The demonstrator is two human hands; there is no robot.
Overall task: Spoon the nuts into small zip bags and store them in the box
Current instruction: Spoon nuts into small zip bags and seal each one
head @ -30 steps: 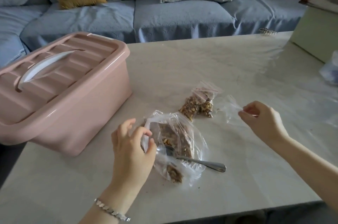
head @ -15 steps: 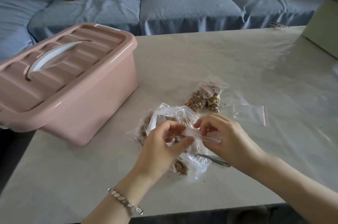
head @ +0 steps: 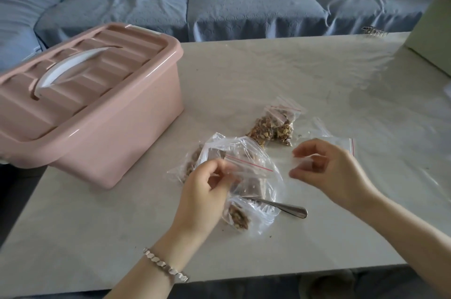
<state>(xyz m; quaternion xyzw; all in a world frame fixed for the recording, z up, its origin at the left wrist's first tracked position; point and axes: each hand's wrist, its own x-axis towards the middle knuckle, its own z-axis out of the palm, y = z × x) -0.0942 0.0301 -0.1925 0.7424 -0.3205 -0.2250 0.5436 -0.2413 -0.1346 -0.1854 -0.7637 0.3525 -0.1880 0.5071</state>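
Note:
My left hand (head: 207,189) pinches one end of an empty small zip bag (head: 251,168) with a red line, held over the large clear bag of nuts (head: 246,215). A metal spoon (head: 290,210) lies with its bowl inside the large bag and its handle sticking out to the right. My right hand (head: 324,169) hovers just right of the small bag with fingers loosely curled, holding nothing that I can see. Two filled small bags of nuts (head: 273,128) lie behind. The pink box (head: 97,132) stands at the left with its lid on.
Another empty zip bag (head: 341,143) lies flat behind my right hand. A pale green box (head: 429,37) stands at the table's far right corner. A blue sofa with cushions runs behind the table. The near table edge is close under my wrists.
My right hand picked up a small bag and brought it to my left hand; both held it, then the right let go and moved right. My left hand keeps the bag.

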